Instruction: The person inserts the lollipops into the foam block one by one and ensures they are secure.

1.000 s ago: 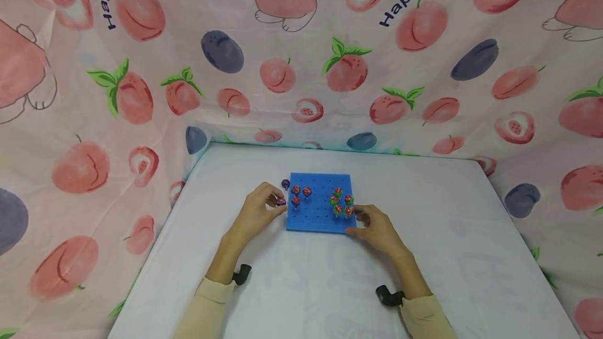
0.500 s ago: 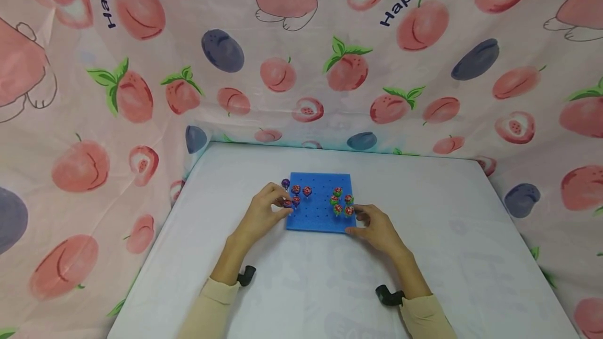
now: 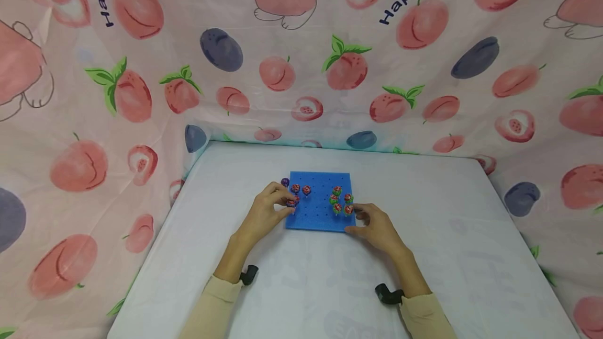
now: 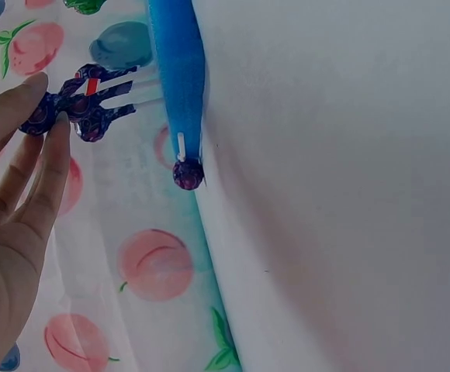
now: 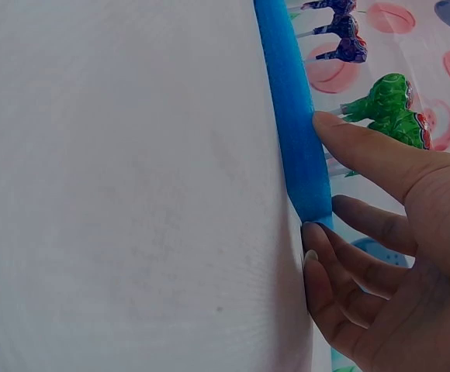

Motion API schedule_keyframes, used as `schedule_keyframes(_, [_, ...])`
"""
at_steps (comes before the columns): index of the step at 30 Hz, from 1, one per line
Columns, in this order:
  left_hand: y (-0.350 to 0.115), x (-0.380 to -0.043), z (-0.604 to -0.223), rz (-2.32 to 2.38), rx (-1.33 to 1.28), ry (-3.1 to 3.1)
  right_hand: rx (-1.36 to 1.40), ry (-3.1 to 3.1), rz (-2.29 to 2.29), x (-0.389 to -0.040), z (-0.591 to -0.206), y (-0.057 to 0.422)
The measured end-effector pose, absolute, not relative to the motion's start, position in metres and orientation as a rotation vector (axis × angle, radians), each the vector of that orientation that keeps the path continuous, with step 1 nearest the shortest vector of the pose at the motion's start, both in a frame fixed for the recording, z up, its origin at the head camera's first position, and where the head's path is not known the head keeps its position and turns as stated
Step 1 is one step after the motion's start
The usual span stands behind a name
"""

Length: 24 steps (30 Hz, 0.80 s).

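Note:
My left hand pinches a purple-wrapped lollipop by its head, between thumb and fingertips, over the left part of a blue perforated board. Its stick end cannot be made out. Close beside it, purple lollipops stand upright in the board. Another purple lollipop lies on the table along the board's left side. My right hand holds the board's near right corner, thumb on the front edge and fingers against the side. Several green-wrapped lollipops stand in the board near that thumb.
The board rests on a white-covered table. A fruit-print cloth hangs behind and along both sides. Bare holes run through the middle and back of the board. Black wrist mounts sit on both forearms.
My left hand has moved a little to the right with the lollipop, from beside the board to over its left holes. The right hand stays at the corner.

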State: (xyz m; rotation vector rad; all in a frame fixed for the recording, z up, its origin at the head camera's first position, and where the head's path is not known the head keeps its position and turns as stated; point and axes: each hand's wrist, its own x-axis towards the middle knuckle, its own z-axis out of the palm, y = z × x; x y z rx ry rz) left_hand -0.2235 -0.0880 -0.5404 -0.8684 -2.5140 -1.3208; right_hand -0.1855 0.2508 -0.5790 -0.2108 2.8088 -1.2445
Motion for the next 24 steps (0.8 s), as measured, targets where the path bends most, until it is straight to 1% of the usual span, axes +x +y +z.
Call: schedule_keyframes(24, [-0.0857,-0.2252,-0.5458,-1.327,-0.937,-2.495,-0.218,2.818,-1.235,-0.1862,-0.5781,0.2507])
